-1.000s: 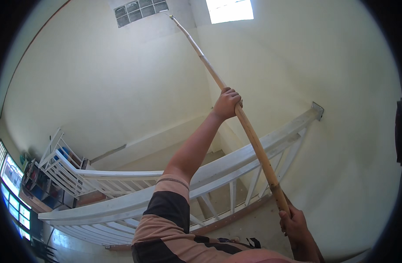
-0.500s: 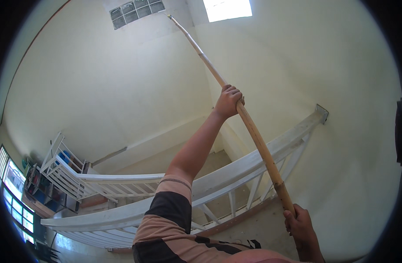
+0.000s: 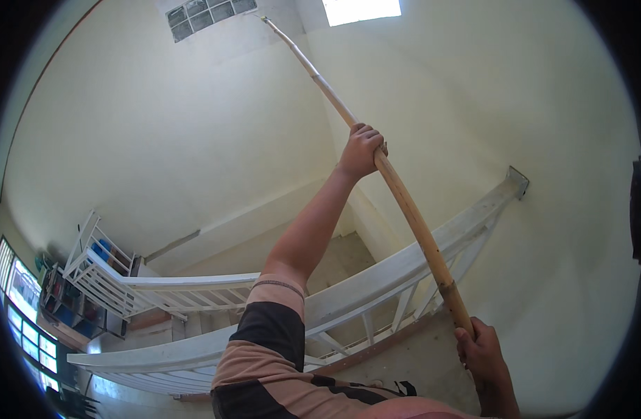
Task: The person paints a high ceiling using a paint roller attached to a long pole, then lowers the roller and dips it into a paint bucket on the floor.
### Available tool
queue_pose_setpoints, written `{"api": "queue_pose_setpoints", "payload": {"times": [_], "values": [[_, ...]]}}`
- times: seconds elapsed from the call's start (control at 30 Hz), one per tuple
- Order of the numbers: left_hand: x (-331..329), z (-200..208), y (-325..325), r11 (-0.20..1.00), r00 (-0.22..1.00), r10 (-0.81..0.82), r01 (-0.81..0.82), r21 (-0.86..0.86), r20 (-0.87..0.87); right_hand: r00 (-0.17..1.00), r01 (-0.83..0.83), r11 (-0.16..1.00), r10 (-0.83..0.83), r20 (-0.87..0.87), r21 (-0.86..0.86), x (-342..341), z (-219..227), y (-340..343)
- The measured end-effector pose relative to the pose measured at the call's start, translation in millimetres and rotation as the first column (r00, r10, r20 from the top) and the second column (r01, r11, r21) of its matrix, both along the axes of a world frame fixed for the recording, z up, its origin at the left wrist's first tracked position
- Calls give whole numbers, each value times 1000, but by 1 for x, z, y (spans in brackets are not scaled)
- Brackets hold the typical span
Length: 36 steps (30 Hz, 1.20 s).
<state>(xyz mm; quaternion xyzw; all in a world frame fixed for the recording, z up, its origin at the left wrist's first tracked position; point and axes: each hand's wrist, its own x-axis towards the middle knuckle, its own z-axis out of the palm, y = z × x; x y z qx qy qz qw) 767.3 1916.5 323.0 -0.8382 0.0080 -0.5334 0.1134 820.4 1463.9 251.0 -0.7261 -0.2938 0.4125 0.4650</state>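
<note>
A long bamboo pole (image 3: 413,213) runs from the lower right up toward the far wall. My left hand (image 3: 363,149) is closed around its middle, with the arm stretched out and raised. Lower down, my right hand (image 3: 482,353) grips the pole's thick near end. The thin far tip rises close to the glass block window (image 3: 210,15) high on the wall; whether it touches anything there I cannot tell.
A white railing (image 3: 376,286) crosses in front of me, with a stairwell beyond it and a second white railing (image 3: 188,282) farther off. A bright opening (image 3: 362,10) is high on the wall. Shelves with things on them (image 3: 76,304) and windows (image 3: 31,335) are at the left.
The pole and my left hand have shifted slightly up and to the left in the picture. My right hand has come up a little and to the right, and both still grip the pole.
</note>
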Motion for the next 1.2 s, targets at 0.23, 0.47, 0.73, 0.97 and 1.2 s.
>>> {"api": "queue_pose_setpoints", "payload": {"times": [0.23, 0.47, 0.73, 0.97, 1.2], "values": [[2, 1, 12, 1000, 1000, 7, -7, -2, 14, 999, -53, 999, 53, -4, 11, 7, 4, 16], [6, -2, 19, 1000, 1000, -9, 9, -7, 21, 999, -53, 999, 53, 8, 0, 7, 8, 22], [6, -20, 13, 999, 999, 14, -15, -42, -32, 998, -52, 998, 53, 25, -30, 15, -9, 16], [11, -37, 0, 997, 996, 44, -49, -66, -73, 997, -49, 999, 50, 62, -12, 23, -26, 1], [14, -49, -13, 991, 998, 9, -18, -131, -69, 999, -38, 996, 39, 4, -77, 21, -7, -14]]}}
